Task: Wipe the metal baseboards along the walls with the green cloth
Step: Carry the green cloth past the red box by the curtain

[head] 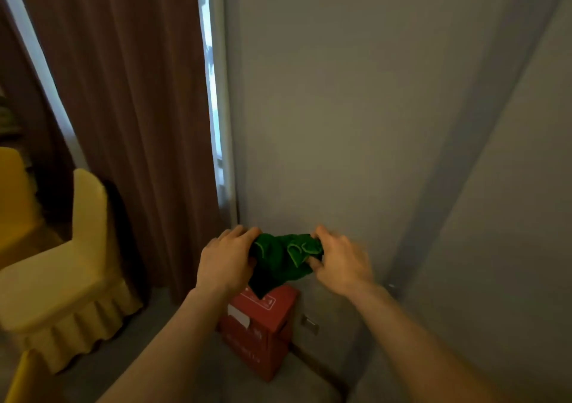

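Observation:
A crumpled green cloth (pixel 280 260) hangs between both hands in front of the grey wall. My left hand (pixel 226 258) grips its left end and my right hand (pixel 339 260) grips its right end; a corner droops down toward the box below. The baseboard (pixel 312 362) runs as a dim strip along the foot of the wall, low and to the right of the box; its material is hard to make out in the dim light.
A red cardboard box (pixel 263 331) stands on the floor against the wall, right under the cloth. Brown curtains (pixel 130 108) hang at the left beside a window strip. A chair with a yellow cover (pixel 71 279) stands at the left. A wall socket (pixel 309 323) sits low by the box.

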`<action>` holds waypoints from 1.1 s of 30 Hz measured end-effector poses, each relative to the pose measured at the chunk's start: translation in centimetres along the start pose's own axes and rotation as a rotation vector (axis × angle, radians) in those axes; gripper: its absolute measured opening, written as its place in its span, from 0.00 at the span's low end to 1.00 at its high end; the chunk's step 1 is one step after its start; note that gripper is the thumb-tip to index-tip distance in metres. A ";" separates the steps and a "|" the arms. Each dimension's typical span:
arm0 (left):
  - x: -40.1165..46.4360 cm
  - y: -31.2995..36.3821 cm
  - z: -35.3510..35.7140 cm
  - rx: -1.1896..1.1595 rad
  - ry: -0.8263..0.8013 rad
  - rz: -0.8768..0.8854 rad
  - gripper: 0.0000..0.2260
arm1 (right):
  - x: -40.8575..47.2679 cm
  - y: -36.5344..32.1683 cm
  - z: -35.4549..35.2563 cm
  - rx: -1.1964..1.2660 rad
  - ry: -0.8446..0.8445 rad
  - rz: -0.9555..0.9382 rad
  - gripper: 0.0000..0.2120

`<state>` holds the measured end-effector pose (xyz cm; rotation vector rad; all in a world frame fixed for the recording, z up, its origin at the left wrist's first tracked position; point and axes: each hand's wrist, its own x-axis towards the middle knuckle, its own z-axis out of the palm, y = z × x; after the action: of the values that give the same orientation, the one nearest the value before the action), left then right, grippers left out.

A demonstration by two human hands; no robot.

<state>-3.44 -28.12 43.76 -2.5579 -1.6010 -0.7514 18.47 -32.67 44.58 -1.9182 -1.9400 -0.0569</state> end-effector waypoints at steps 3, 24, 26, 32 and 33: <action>0.8 -2.9 1.3 -0.013 -0.021 -0.020 0.17 | 2.0 -1.4 2.5 0.021 -0.019 0.014 0.15; 9.1 -14.5 21.5 -0.017 -0.311 -0.231 0.21 | 14.4 3.5 23.4 0.103 -0.306 0.124 0.13; 10.1 -15.3 24.4 -0.026 -0.350 -0.254 0.21 | 15.7 4.8 25.9 0.138 -0.355 0.152 0.13; 12.2 -17.9 32.3 -0.031 -0.436 -0.304 0.24 | 18.8 8.3 33.3 0.173 -0.452 0.197 0.14; 12.3 -18.3 33.6 -0.028 -0.445 -0.310 0.24 | 19.3 8.8 34.7 0.179 -0.466 0.205 0.14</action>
<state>-1.90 0.07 15.10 -2.6621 -2.1602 -0.2128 18.66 -3.16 16.66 -2.1288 -1.9211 0.6527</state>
